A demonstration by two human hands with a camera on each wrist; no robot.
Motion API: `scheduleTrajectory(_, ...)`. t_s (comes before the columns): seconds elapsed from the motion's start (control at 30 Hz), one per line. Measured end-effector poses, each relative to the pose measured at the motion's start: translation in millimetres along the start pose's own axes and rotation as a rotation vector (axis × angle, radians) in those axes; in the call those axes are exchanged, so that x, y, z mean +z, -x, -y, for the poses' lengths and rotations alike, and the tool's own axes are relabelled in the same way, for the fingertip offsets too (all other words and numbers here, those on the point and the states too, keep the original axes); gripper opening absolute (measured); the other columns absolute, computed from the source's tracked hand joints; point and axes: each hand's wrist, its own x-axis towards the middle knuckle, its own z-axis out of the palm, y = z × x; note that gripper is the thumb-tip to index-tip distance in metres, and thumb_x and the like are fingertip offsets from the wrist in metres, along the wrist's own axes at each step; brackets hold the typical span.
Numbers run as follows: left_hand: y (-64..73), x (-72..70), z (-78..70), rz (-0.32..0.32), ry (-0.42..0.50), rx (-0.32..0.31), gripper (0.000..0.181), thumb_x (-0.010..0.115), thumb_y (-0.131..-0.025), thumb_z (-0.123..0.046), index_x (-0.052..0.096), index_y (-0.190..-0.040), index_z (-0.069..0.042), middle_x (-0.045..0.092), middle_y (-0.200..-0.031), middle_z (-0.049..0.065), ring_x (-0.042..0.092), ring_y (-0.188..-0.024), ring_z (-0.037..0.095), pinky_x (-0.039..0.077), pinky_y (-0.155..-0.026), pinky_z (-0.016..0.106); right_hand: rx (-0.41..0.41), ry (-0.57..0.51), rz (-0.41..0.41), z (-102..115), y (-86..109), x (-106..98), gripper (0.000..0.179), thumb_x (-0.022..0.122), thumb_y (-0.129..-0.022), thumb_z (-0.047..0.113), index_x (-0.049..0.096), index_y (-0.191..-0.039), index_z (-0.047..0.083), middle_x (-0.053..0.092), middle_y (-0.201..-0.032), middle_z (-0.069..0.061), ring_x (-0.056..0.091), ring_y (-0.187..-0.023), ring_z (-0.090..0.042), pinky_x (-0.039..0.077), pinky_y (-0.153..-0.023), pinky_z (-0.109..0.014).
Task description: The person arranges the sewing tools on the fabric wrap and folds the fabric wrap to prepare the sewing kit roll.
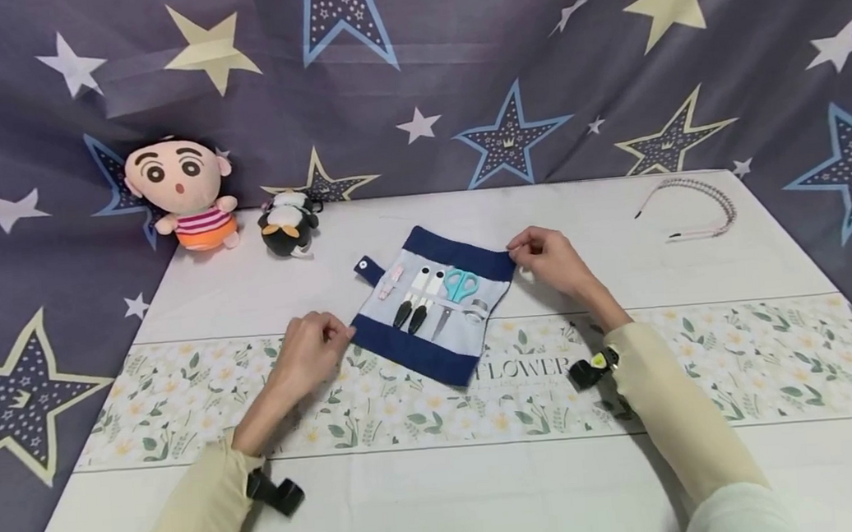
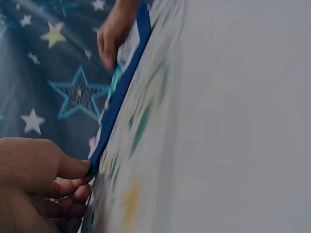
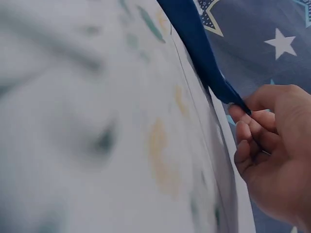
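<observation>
A navy and pale blue fabric sewing-kit pouch (image 1: 395,349) lies unfolded and slanted at the middle of the table. Strapped inside it are turquoise-handled scissors (image 1: 461,285), two white-and-black tools (image 1: 420,309), a small pink item (image 1: 392,282) and a silver round item (image 1: 477,310). A navy snap tab (image 1: 369,269) sticks out on its left. My left hand (image 1: 311,348) pinches the pouch's left corner between thumb and finger, as the left wrist view shows. At the far right corner, my right hand (image 1: 550,259) pinches the navy edge, also plain in the right wrist view.
A plush doll (image 1: 194,191) in a striped top and a penguin plush (image 1: 288,224) sit at the back left. A beaded headband (image 1: 718,200) lies at the back right. Behind the white table (image 1: 442,496) with its floral band hangs a star-patterned cloth (image 1: 442,75).
</observation>
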Motion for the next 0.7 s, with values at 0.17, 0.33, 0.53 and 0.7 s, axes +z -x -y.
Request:
scheduleTrajectory(0.17, -36.8, 0.0, 8.8, 0.034, 0.006, -0.010, 0.018, 0.065, -0.102, -0.009, 0.069, -0.087, 0.002, 0.063, -0.071, 0.008, 0.051, -0.054, 0.020, 0.042, -0.058, 0.037, -0.035, -0.017, 0.100, -3, 30.9, -17, 0.015, 0.058, -0.098, -0.004, 0.069, -0.108, -0.007, 0.067, -0.089, -0.019, 0.058, -0.074, -0.022, 0.046, -0.068, -0.024)
scheduleTrajectory(0.33, -70.6, 8.3, 5.7, 0.014, -0.004, -0.077, 0.017, 0.062, -0.104, -0.013, 0.067, -0.095, 0.001, 0.063, -0.076, 0.009, 0.053, -0.061, 0.022, 0.041, -0.060, 0.036, -0.051, -0.019, 0.199, -6, 59.6, -24, 0.013, 0.060, -0.099, -0.002, 0.071, -0.104, -0.002, 0.067, -0.086, -0.013, 0.057, -0.072, -0.021, 0.047, -0.067, -0.027)
scheduleTrajectory(0.53, -104.1, 26.3, -2.3, -0.060, 0.004, -0.077, 0.013, 0.066, -0.102, -0.012, 0.070, -0.098, 0.000, 0.064, -0.082, 0.010, 0.058, -0.069, 0.026, 0.043, -0.066, 0.037, -0.043, 0.009, 0.242, -1, 91.1, -23, 0.006, 0.066, -0.100, 0.002, 0.072, -0.102, 0.003, 0.066, -0.084, -0.006, 0.056, -0.072, -0.017, 0.046, -0.065, -0.027)
scheduleTrajectory(0.7, -121.6, 37.8, -10.4, -0.087, 0.040, -0.053, 0.012, 0.064, -0.100, -0.009, 0.072, -0.102, 0.000, 0.070, -0.089, 0.014, 0.065, -0.079, 0.030, 0.048, -0.073, 0.041, -0.053, 0.029, 0.290, 4, 108.0, -19, 0.005, 0.066, -0.101, 0.004, 0.069, -0.105, 0.004, 0.066, -0.082, -0.003, 0.059, -0.071, -0.018, 0.047, -0.064, -0.028)
